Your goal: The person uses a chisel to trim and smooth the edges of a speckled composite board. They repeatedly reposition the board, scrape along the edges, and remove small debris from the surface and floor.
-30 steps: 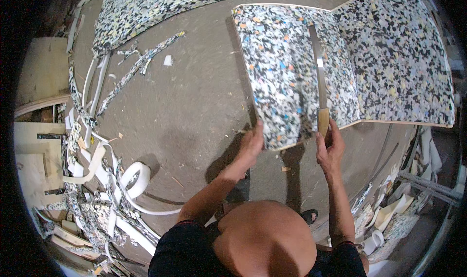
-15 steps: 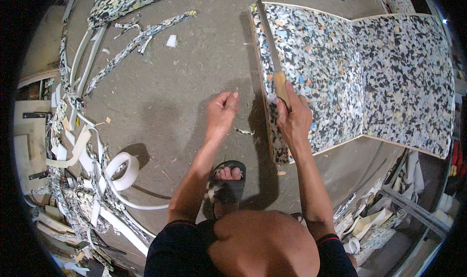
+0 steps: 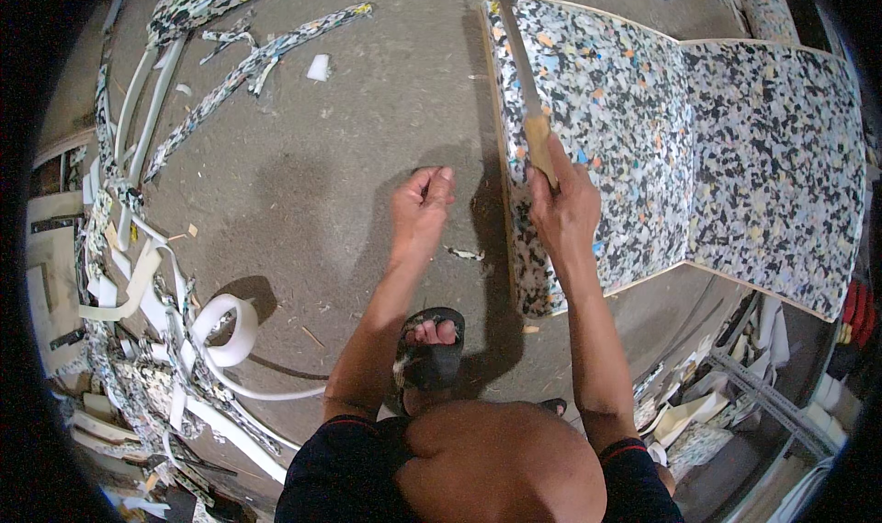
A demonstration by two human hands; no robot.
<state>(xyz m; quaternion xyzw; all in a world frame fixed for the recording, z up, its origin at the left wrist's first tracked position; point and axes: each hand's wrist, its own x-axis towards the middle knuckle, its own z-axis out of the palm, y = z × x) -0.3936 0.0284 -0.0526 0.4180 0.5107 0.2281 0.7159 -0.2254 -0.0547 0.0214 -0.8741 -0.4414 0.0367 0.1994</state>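
Observation:
In my right hand [image 3: 568, 209] is a long knife [image 3: 516, 50] with a narrow blade and a pale wooden handle, closed in my fingers. Its blade points away from me, along the left edge of a speckled foam panel [image 3: 611, 146] in black, white and scattered colours. The tip reaches past the panel's far left corner. My left hand [image 3: 421, 213] is closed over the floor, left of the panel and apart from it. Whatever its fingers may hold is hidden.
A second speckled panel [image 3: 776, 174] adjoins the first on the right. Foam strips [image 3: 266, 73], a white foam roll [image 3: 225, 330] and tangled offcuts [image 3: 152, 376] lie at left. A metal rail [image 3: 772, 399] and more scraps are at lower right. My sandalled foot [image 3: 432, 339] stands between my arms.
The knife and my right hand have slid a little farther away along the panel's left edge. My left hand stays closed in nearly the same place. The whole view has shifted slightly.

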